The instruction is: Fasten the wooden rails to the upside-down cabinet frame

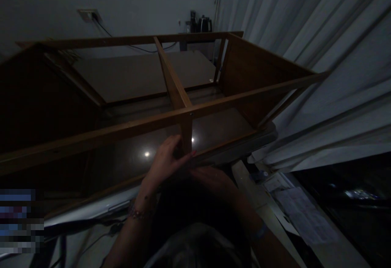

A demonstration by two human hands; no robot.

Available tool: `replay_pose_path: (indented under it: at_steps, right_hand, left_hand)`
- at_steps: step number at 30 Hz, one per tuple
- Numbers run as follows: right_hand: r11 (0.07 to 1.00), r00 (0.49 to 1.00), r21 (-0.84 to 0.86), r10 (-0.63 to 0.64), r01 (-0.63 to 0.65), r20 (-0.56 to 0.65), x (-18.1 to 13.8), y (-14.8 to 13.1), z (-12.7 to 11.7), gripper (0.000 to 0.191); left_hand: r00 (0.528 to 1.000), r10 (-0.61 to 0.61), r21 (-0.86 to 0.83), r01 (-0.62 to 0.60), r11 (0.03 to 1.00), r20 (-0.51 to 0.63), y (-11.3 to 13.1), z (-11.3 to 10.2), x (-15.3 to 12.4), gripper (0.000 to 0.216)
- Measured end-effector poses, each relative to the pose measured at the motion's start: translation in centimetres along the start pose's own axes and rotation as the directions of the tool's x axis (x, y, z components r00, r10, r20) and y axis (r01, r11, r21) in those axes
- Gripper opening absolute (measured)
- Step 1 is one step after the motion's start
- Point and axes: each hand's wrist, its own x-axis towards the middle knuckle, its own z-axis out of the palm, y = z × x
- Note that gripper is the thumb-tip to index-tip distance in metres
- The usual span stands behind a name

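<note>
A wooden furniture frame [232,97] lies on its side in a dim room, with long rails and a middle divider [171,76]. My left hand [166,162] reaches up to the short upright post [186,133] where the divider meets the front rail, fingers wrapped against the post's lower end. My right hand [214,180] sits just below and to the right, under the frame's lower edge; it is dark and its fingers are hard to make out. A bracelet [137,213] is on my left wrist.
Grey curtains [320,56] hang at the right. A wall socket [88,14] with a cable and a kettle [204,23] on a stand are at the back. Papers [293,203] and a wooden plank [259,207] lie on the floor at the right.
</note>
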Motion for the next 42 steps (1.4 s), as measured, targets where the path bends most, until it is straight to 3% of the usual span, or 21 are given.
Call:
replay_pose_path:
  at_steps: [4, 10, 13, 15, 17, 19, 30, 36, 42]
  right_hand:
    - [0.998, 0.989, -0.039, 0.041, -0.046, -0.139, 0.8, -0.4, 0.8, 0.022]
    - [0.988, 0.948, 0.007, 0.149, -0.154, -0.282, 1.1, -1.6, 2.6, 0.017]
    - [0.953, 0.883, 0.131, 0.303, -0.274, -0.359, 1.2, -2.5, 3.3, 0.012]
    - [0.889, 0.807, 0.278, 0.451, -0.365, -0.381, 1.5, -3.2, 3.6, 0.009]
    - [0.800, 0.727, 0.415, 0.582, -0.433, -0.364, 1.9, -3.9, 3.7, 0.010]
    - [0.738, 0.679, 0.489, 0.652, -0.465, -0.337, 2.2, -4.4, 3.7, 0.013]
    - [0.663, 0.638, 0.566, 0.715, -0.491, -0.285, 2.2, -4.7, 3.5, 0.017]
    - [0.537, 0.526, 0.676, 0.812, -0.504, -0.253, 2.0, -5.4, 4.3, 0.024]
    - [0.491, 0.504, 0.704, 0.836, -0.513, -0.216, 2.0, -5.4, 4.2, 0.026]
  left_hand:
    - [1.000, -0.016, 0.011, 0.016, 1.000, -0.007, 0.1, 0.0, 0.0, 0.032]
    - [0.998, -0.047, 0.009, 0.047, 0.999, 0.034, -0.1, 0.0, 0.0, 0.037]
    - [0.998, -0.053, -0.003, 0.053, 0.999, 0.028, -0.1, 0.0, 0.0, 0.038]
    - [0.998, -0.058, -0.008, 0.058, 0.998, 0.024, -0.1, 0.0, -0.1, 0.039]
    - [0.998, -0.058, -0.005, 0.058, 0.998, 0.024, -0.1, 0.0, -0.1, 0.039]
    - [0.999, -0.048, -0.001, 0.048, 0.999, 0.018, -0.2, 0.0, -0.1, 0.038]
    - [0.999, -0.028, 0.027, 0.028, 0.999, 0.022, 0.1, -0.1, -0.1, 0.037]
    - [1.000, -0.028, 0.014, 0.028, 1.000, 0.010, -0.1, 0.0, 0.0, 0.035]
    - [1.000, -0.026, 0.011, 0.026, 1.000, 0.015, 0.0, 0.0, 0.0, 0.032]
